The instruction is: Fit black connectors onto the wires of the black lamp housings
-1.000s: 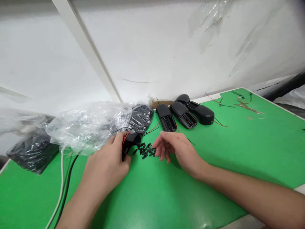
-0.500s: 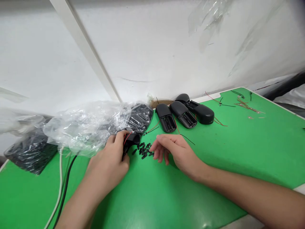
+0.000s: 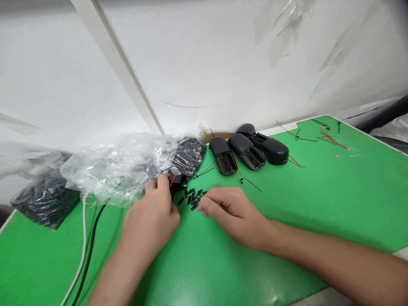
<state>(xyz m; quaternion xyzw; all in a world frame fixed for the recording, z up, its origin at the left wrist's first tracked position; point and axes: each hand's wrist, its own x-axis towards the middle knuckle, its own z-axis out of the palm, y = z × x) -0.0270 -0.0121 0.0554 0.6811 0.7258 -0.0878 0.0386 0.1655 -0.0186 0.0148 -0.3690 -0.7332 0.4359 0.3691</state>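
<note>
My left hand (image 3: 152,220) grips a black plastic housing (image 3: 179,182) with red and black wires at the edge of a clear plastic bag. Just right of it lies a small heap of tiny black parts (image 3: 192,198) on the green table (image 3: 287,204). My right hand (image 3: 231,212) rests over the right side of that heap, fingers curled and pinched together at the parts. What the fingertips hold is hidden.
A crumpled clear bag (image 3: 121,163) with black parts lies at the left, a dark bag (image 3: 44,204) beyond it. Three black housings (image 3: 247,149) with open battery bays lie by the white wall. Loose wires (image 3: 328,138) lie far right. White and black cables (image 3: 87,250) run off the front left.
My right hand has slid left and down onto the heap and its fingers have curled in. My left hand has shifted slightly right with the housing.
</note>
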